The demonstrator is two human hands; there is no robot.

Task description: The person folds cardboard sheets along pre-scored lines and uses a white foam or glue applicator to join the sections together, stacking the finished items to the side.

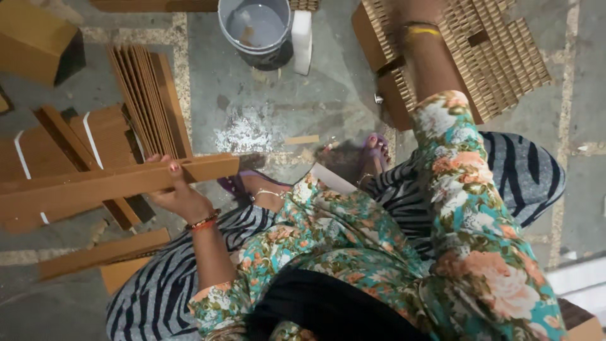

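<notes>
My left hand [175, 191] grips a bundle of long brown cardboard strips [107, 184] that lies level and reaches to the left edge of the view. My right arm stretches up and forward to a brown cardboard grid of crossed strips [499, 60] on the floor at the upper right. My right hand [410, 11] rests on the top of that grid and is cut off by the frame edge, so its fingers are hidden. I sit on the floor in a floral top and zebra-striped trousers.
A grey bucket [255, 28] with liquid stands at the top centre beside a white block [302, 38]. A fan of upright cardboard strips [148, 98] and flat banded bundles [38, 155] lie at left. White powder [243, 134] is spilled on the concrete floor.
</notes>
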